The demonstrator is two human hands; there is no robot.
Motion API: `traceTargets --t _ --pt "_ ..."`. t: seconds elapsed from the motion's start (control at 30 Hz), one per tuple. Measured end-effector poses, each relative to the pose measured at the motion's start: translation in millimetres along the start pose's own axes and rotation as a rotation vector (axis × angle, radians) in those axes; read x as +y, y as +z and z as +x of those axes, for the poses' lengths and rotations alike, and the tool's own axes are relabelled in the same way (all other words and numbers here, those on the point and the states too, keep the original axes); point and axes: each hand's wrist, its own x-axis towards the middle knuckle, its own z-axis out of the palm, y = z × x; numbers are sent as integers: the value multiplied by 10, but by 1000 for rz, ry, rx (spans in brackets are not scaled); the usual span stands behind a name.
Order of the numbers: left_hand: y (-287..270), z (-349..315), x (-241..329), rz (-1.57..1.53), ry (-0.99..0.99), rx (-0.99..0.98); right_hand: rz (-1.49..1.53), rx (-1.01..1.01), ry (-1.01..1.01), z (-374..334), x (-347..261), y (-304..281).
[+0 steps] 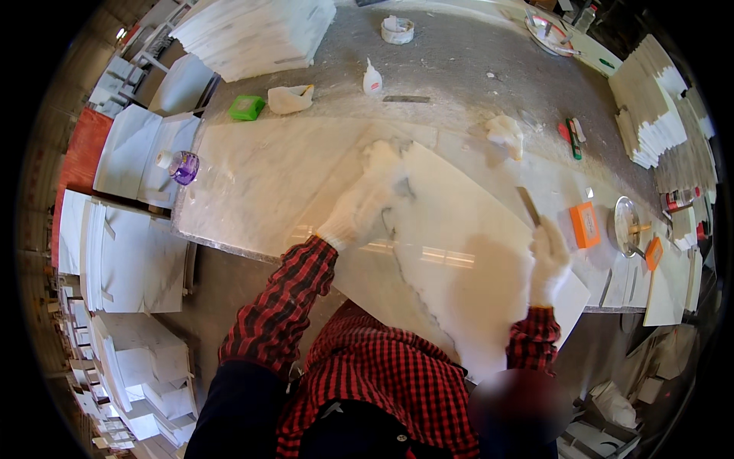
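A pale marble slab [466, 245] with grey veins lies slantwise in front of me, its near part overhanging the table's front edge. My left hand [378, 172], in a white knit glove, rests on its upper left part by the far corner, fingers stretched over the stone and blending with its colour. Over at the slab's right side, my right hand [550, 256], gloved too, is closed around a thin, flat scraper blade [527, 205] that points away from me. Overhead lights reflect off the glossy stone.
A stack of slabs [256, 38] stands far left, another [650, 107] far right. Around the table are a purple bottle [182, 166], a green box [246, 108], a white squeeze bottle [372, 79], an orange box [585, 225], a metal bowl [625, 212] and a utility knife [573, 139].
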Motion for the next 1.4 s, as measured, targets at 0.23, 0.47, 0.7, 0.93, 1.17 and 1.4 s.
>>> traceTargets --t 0.23,0.47,0.7,0.93,1.17,1.4 --pt "-59 202 151 -193 43 277 -125 -20 -121 -151 -198 693" --pt "225 199 198 875 424 -3 -248 -9 -264 -181 -273 775" --pt "-40 39 354 342 165 171 -298 16 -284 -173 -200 782" --pt "182 23 130 507 398 131 -288 36 -288 -172 -250 800" --pt "1090 -223 480 729 638 -363 -291 44 -340 -138 -189 781" --pt "-461 371 216 1105 221 198 -291 54 -300 -160 -252 802"
